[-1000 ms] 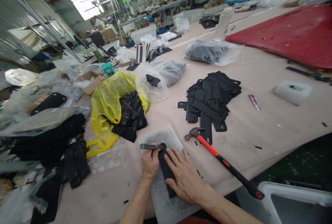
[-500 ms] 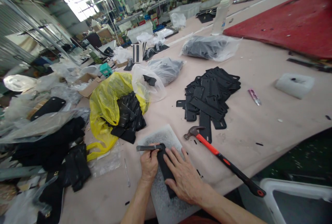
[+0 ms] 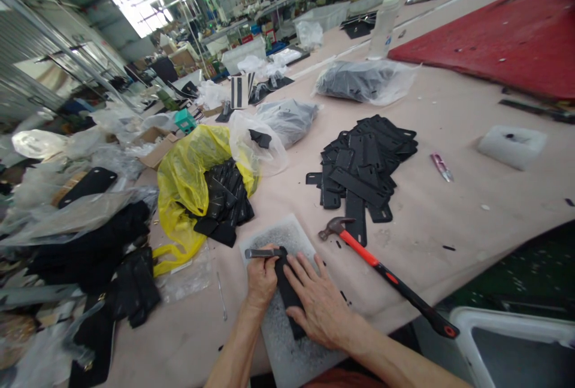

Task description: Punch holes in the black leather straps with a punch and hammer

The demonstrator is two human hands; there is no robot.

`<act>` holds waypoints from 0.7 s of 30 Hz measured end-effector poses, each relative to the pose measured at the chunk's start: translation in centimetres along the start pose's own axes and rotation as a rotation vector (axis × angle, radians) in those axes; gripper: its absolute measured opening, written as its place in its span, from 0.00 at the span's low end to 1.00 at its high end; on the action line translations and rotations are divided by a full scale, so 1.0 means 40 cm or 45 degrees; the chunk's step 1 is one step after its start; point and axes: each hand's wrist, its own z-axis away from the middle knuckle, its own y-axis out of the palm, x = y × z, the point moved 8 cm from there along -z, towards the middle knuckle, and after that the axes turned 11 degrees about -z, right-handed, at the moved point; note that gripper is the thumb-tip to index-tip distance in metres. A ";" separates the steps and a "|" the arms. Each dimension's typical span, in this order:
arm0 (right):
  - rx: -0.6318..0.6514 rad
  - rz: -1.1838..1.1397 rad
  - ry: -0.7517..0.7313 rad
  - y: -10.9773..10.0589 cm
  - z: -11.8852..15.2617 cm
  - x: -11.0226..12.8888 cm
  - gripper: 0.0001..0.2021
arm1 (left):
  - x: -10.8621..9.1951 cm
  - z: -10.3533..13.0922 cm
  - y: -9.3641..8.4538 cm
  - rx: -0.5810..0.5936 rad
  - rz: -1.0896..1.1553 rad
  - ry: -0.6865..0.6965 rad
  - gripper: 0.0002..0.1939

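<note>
My left hand pinches a grey metal punch, whose tip rests at the far end of a black strip. That strip lies on a white, speckled cutting block. Fingers spread, my right hand lies flat over the strip's right side and presses it to the block. A claw hammer with an orange and black handle rests on the table to the right, apart from both hands. Beyond it is a heap of black strips with slots.
Black pieces spill from a yellow plastic bag on the left. Filled clear bags lie farther back. A pink-handled cutter, a white roll and a red board are on the right. A thin metal rod lies left of the block.
The punch in my left hand has tilted, its outer end shifting right and slightly up. My right hand stays flat on the strip.
</note>
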 end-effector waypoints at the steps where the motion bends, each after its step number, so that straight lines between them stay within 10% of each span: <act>1: -0.005 -0.003 0.002 -0.002 0.000 0.000 0.41 | 0.002 0.000 -0.002 0.010 0.017 -0.020 0.11; 21: -0.089 -0.035 -0.023 -0.011 0.007 -0.005 0.36 | 0.008 0.007 -0.003 -0.026 0.006 -0.063 0.12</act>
